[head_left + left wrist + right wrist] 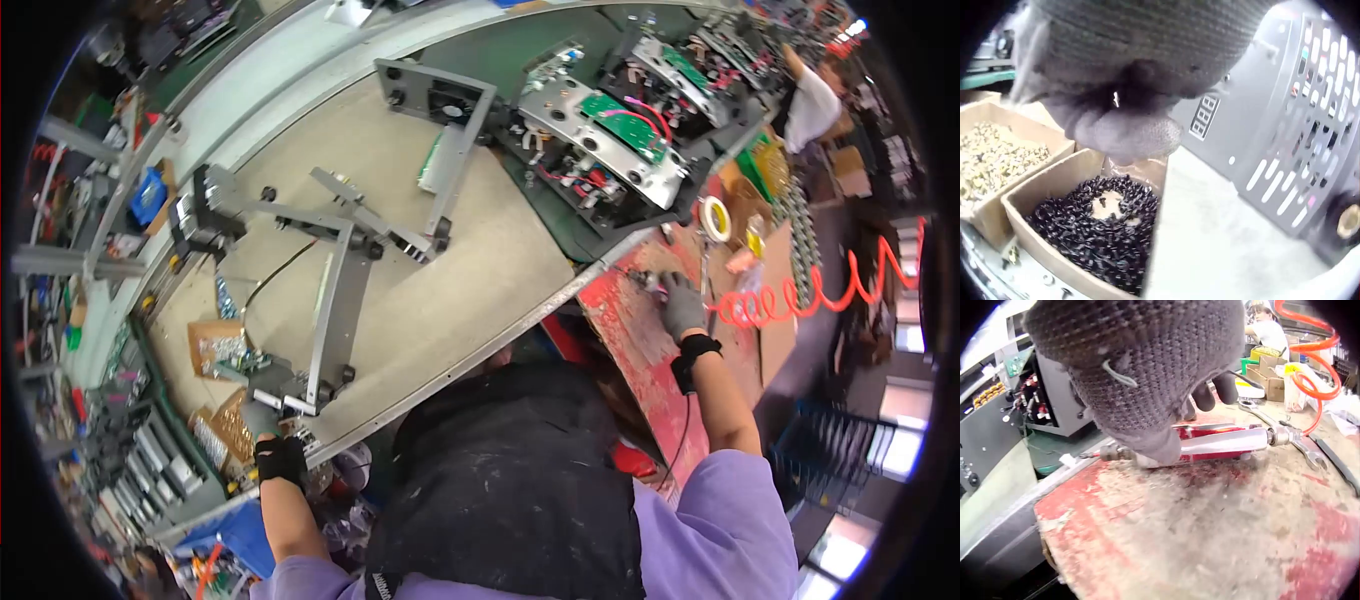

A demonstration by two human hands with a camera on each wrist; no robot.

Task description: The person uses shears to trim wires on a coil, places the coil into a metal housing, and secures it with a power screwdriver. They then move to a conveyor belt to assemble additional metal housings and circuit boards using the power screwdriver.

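My gloved left hand [262,415] is over the front left of the table, by the small cardboard boxes. In the left wrist view its fingers and thumb are curled together, with a small shiny piece [1116,99] showing between them. Below it lies a box of black screws [1094,244]; the grey housing [1229,119] with a slotted panel stands beside the hand. On the red worn bench, my gloved right hand [684,304] grips a red and silver air screwdriver [1225,444], thumb wrapped along its near side. The bit end points left, and the palm hides part of the body.
An orange coiled hose [850,290] runs from the tool to the right. Wrenches [1310,453] lie behind it. Grey frames [335,310] stand on the table, and assemblies with green boards [625,130] fill its far right. Another person [1267,334] is at the back.
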